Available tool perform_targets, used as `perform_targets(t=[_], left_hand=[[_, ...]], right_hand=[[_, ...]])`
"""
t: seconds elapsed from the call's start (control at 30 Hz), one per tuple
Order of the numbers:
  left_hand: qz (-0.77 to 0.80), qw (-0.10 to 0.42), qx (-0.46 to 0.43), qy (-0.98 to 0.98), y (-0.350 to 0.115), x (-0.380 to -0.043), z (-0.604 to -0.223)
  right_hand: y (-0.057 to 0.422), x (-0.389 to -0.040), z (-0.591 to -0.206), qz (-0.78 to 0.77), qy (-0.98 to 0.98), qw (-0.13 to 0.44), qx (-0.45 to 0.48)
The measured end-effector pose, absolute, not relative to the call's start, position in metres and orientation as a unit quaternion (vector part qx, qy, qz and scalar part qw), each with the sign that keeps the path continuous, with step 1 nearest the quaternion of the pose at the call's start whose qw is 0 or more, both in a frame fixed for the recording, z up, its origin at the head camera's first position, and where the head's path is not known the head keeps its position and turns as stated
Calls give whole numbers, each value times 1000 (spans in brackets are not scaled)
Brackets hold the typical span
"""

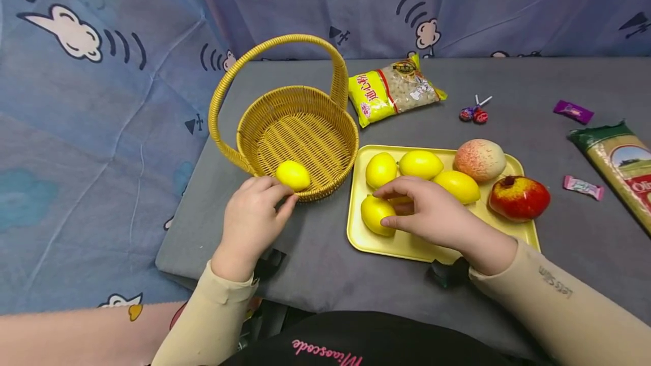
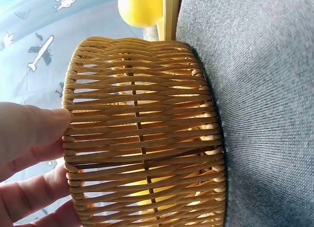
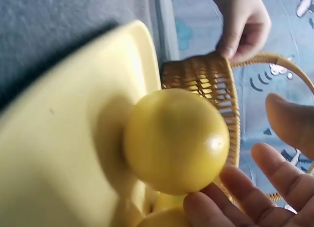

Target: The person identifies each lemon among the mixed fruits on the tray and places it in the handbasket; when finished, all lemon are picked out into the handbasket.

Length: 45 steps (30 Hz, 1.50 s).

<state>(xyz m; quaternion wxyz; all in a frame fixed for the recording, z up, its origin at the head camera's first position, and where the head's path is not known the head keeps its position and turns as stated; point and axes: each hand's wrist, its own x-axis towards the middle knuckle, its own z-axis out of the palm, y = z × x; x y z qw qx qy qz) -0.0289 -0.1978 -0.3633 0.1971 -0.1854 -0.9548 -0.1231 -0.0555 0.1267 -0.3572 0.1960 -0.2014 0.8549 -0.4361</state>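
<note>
My left hand [image 1: 254,216] holds the near rim of a woven yellow basket [image 1: 305,134] with a tall handle, thumb and fingers at the edge. Inside, against that near wall, lies one lemon [image 1: 293,175]. To the right, my right hand [image 1: 432,208] reaches over a yellow tray [image 1: 417,246]. Its thumb and fingers are spread about the front-left lemon [image 3: 176,141], which sits on the tray. In the right wrist view the fingertips meet or nearly meet the lemon, while the thumb stands apart. Several more lemons [image 1: 421,164], a peach [image 1: 480,160] and a pomegranate [image 1: 519,198] share the tray.
Behind the tray lies a bag of pasta [image 1: 396,89]. Farther right are two lollipops [image 1: 474,114], a purple-wrapped candy [image 1: 573,112], a pink-wrapped candy [image 1: 583,187] and a green-topped package [image 1: 623,165]. A patterned cloth [image 1: 325,10] hangs behind the grey table.
</note>
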Motion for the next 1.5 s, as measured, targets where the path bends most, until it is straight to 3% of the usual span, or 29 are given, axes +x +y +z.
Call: perform_targets(t=[0.27, 1.0, 1.23, 1.5], left_hand=[[-120, 193, -183, -956, -198, -30, -363], [-135, 185, -168, -959, -198, -30, -364], [-137, 183, -165, -959, -198, -31, -364], [-138, 178, -162, -961, -199, -31, -365]], right_hand=[[111, -52, -369, -365, 882, 154, -254], [105, -56, -377, -386, 859, 202, -269], [107, -67, -359, -426, 840, 223, -252], [96, -91, -331, -480, 817, 190, -259]])
